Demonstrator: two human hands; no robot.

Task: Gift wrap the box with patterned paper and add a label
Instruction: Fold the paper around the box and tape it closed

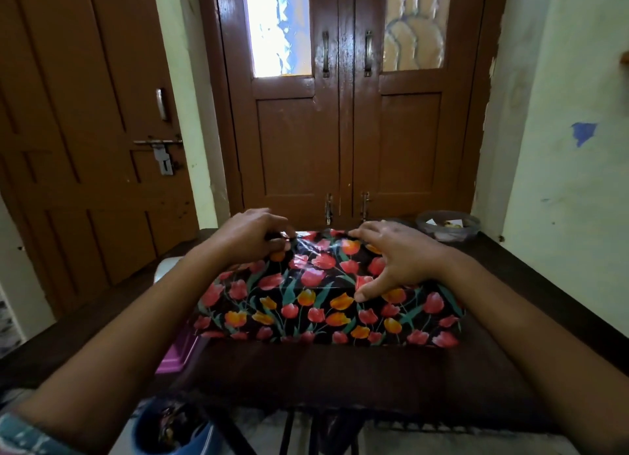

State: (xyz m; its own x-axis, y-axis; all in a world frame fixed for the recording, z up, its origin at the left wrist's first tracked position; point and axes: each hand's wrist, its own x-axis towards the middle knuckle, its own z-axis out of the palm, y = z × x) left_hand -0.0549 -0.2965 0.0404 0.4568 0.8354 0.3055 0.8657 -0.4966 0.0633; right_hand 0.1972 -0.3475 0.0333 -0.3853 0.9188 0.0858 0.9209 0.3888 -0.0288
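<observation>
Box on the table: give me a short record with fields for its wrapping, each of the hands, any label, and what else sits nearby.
box: box lies flat on the dark table
wrapping: black paper with red and orange tulips covers every visible side
left hand: left hand pinches the paper at the far left corner
right hand: right hand spread on top, thumb pressing down
label: none visible
nearby: clear round container at the table's far right

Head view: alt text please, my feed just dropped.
Left hand pinches the tulip-print paper at the far edge of the box while the right hand presses spread on top. It sits on a dark table, brown doors behind.
</observation>
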